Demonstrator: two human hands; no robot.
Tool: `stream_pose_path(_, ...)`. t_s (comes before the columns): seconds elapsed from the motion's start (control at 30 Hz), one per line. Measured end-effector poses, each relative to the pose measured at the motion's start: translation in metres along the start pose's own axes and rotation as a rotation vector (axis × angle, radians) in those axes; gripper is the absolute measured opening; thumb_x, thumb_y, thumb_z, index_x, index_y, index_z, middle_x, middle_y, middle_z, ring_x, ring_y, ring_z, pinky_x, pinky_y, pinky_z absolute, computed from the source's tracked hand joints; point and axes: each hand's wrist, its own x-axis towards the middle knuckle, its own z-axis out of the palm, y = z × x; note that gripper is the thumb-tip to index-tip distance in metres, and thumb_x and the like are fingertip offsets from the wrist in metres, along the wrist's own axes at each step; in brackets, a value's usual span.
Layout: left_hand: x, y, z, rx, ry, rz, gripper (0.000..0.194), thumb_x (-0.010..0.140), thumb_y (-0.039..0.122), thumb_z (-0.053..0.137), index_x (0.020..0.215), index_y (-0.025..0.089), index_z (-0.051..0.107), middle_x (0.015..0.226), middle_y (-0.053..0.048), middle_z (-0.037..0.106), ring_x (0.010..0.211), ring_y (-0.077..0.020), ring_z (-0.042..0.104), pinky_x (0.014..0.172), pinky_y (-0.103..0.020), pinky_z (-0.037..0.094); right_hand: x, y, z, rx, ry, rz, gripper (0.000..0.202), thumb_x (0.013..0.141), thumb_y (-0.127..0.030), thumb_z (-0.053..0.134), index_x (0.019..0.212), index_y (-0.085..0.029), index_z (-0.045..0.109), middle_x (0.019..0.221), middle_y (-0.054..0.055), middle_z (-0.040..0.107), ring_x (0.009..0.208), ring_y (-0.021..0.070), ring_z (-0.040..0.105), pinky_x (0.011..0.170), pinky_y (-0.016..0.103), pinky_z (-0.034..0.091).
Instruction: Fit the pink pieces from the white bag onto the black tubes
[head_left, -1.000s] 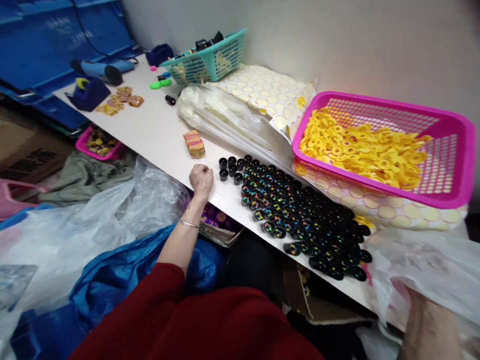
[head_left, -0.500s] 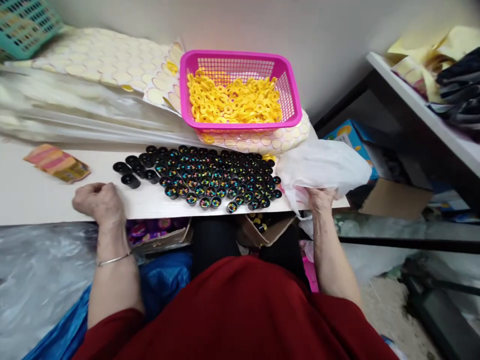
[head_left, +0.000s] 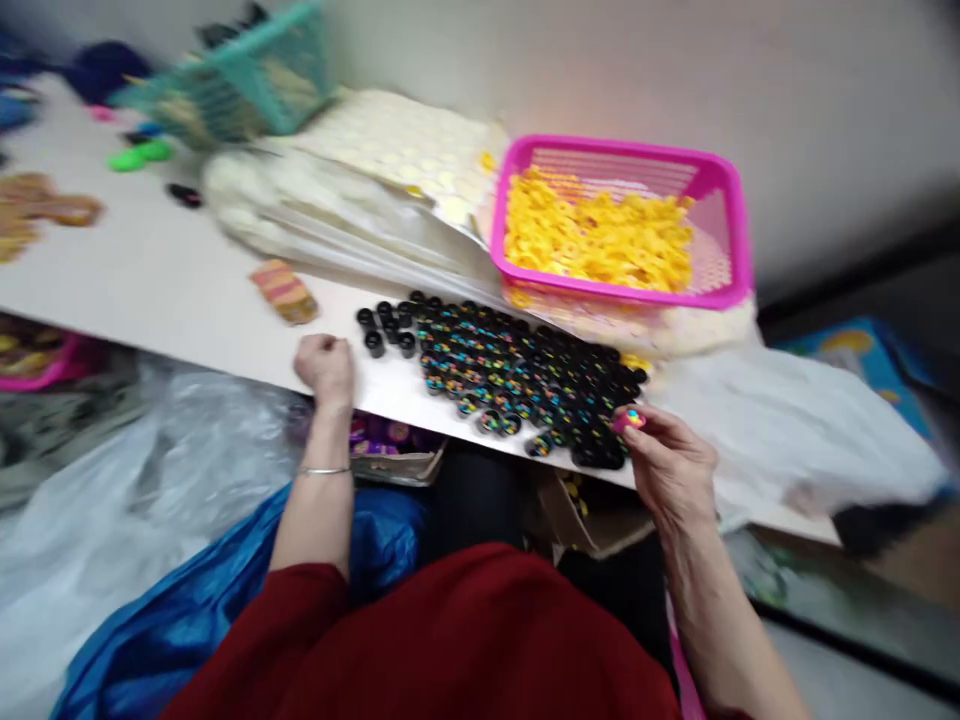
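Small black cups (head_left: pixel 502 370), many with bits of bright colour in them, stand close together on the white table (head_left: pixel 187 290). Between the finger and thumb of my right hand (head_left: pixel 671 460) is a small pink piece (head_left: pixel 630 418) with coloured bits on it, held at the right end of the cups. My left hand (head_left: pixel 326 375) is closed and rests at the table's front edge, left of the cups; whatever it may hold is hidden. Just behind it lies an orange and pink striped packet (head_left: pixel 285 290).
A pink basket (head_left: pixel 622 290) of yellow rings stands behind the cups. To the right lies a white plastic bag (head_left: pixel 802 420). A teal basket (head_left: pixel 296 70) is at the back left. Open boxes (head_left: pixel 401 465) sit below the table edge.
My right hand has come out of the white bag and now holds the pink piece by the cups. The view has swung left; my left hand stays closed.
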Motion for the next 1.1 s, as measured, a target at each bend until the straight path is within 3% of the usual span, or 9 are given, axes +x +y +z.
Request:
stream_pose_path(0.1, 0.007, 0.000, -0.018, 0.060, 0.045, -0.011, 0.004, 0.065, 0.021, 0.056, 0.061, 0.020, 0.055, 0.070, -0.002, 0.057, 0.074, -0.0182, 0.055, 0.079, -0.034, 0.046, 0.028, -0.004, 0.063, -0.041, -0.200, -0.007, 0.027, 0.054, -0.025, 0.083, 0.079, -0.024, 0.073, 0.078, 0.001, 0.071, 0.068, 0.0140, 0.064, 0.068, 0.031, 0.055)
stream_pose_path(0.27, 0.002, 0.004, -0.013, 0.069, 0.056, 0.005, 0.010, 0.066, 0.019, 0.056, 0.057, 0.020, 0.052, 0.070, -0.002, 0.056, 0.072, -0.0180, 0.054, 0.075, -0.032, 0.044, 0.069, 0.011, 0.172, -0.136, -0.430, -0.038, 0.027, 0.052, -0.027, 0.080, 0.077, -0.022, 0.073, 0.073, -0.001, 0.069, 0.066, 0.0131, 0.061, 0.070, 0.031, 0.052)
stream_pose_path(0.43, -0.001, -0.001, -0.013, 0.048, 0.054, 0.021, 0.012, 0.068, 0.017, 0.058, 0.057, 0.021, 0.052, 0.072, -0.003, 0.057, 0.072, -0.0177, 0.054, 0.073, -0.032, 0.043, 0.094, 0.036, 0.242, -0.294, -0.501, -0.108, 0.028, 0.056, -0.031, 0.073, 0.081, -0.018, 0.073, 0.071, -0.001, 0.068, 0.067, 0.0144, 0.060, 0.073, 0.033, 0.050)
stream_pose_path(0.67, -0.001, -0.002, -0.011, 0.056, 0.056, 0.040, 0.017, 0.070, 0.017, 0.060, 0.057, 0.022, 0.050, 0.074, -0.003, 0.058, 0.077, -0.0188, 0.055, 0.076, -0.033, 0.043, 0.112, 0.065, 0.277, -0.564, -0.496, -0.284, 0.029, 0.062, -0.033, 0.063, 0.085, -0.018, 0.073, 0.078, 0.003, 0.069, 0.075, 0.0190, 0.060, 0.074, 0.034, 0.048)
stream_pose_path(0.87, -0.002, -0.003, -0.011, 0.064, 0.041, 0.045, 0.014, 0.071, 0.016, 0.060, 0.060, 0.021, 0.052, 0.076, -0.004, 0.060, 0.078, -0.0193, 0.055, 0.076, -0.033, 0.043, 0.109, 0.059, 0.282, -0.827, -0.514, -0.372, 0.022, 0.065, -0.028, 0.059, 0.081, -0.022, 0.073, 0.080, 0.003, 0.067, 0.080, 0.0211, 0.060, 0.077, 0.036, 0.044)
stream_pose_path(1.1, -0.002, -0.004, -0.010, 0.051, 0.027, 0.051, 0.015, 0.071, 0.016, 0.061, 0.061, 0.021, 0.053, 0.076, -0.004, 0.060, 0.079, -0.0193, 0.056, 0.076, -0.033, 0.044, 0.110, 0.053, 0.282, -0.895, -0.530, -0.395, 0.020, 0.065, -0.027, 0.060, 0.079, -0.022, 0.073, 0.082, 0.004, 0.069, 0.081, 0.0215, 0.061, 0.076, 0.034, 0.044)
